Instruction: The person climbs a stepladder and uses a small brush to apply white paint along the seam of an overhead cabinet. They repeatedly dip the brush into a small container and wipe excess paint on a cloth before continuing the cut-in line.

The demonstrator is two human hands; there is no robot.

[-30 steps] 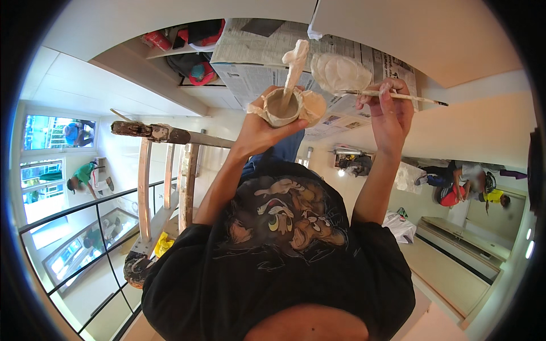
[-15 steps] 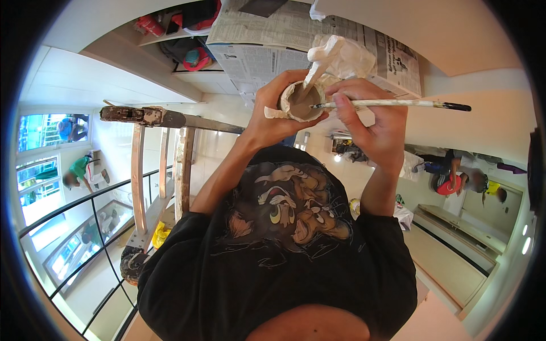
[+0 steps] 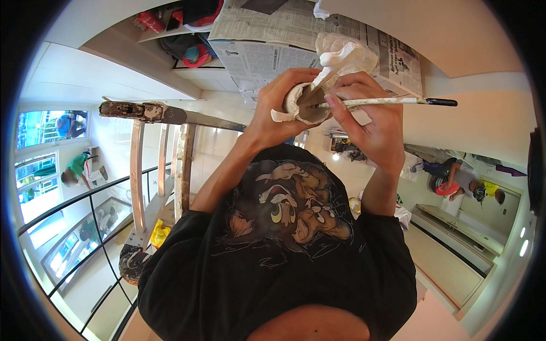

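Looking down, I see my black shirt (image 3: 278, 284) first, filling the view from its middle down to 6 o'clock. A block covered in newspaper (image 3: 256, 62) spreads across 12 o'clock, beyond my hands, and a paint-spattered wooden ladder (image 3: 185, 165) stands off toward 9 and 10. My left hand (image 3: 270, 116) is at 12 o'clock and my right hand (image 3: 369, 116) at 2, with the cup between them. Just past my right knuckles, toward 1 o'clock, sits a crumpled whitish sheet (image 3: 358, 54) against the newspaper. The pale cup (image 3: 293, 101) lies inside the curl of my left fingers, which are clamped round its outer wall from its 9 o'clock side; its mouth opens toward my right hand, and a torn flap of its covering sticks out at its 8 o'clock. Taking the cup as the dial, my right fingers are just off its rim at 3, closed together in a pinch on a slim brush (image 3: 387, 102), thumb on the near side. The brush lies almost level, its dark butt end pointing away to 3 o'clock and its working tip inside the cup's mouth; I cannot tell whether it touches the bottom. Smallest, a coated pale stick (image 3: 322, 75) leans out of the cup toward 1 o'clock, above my right fingertips.
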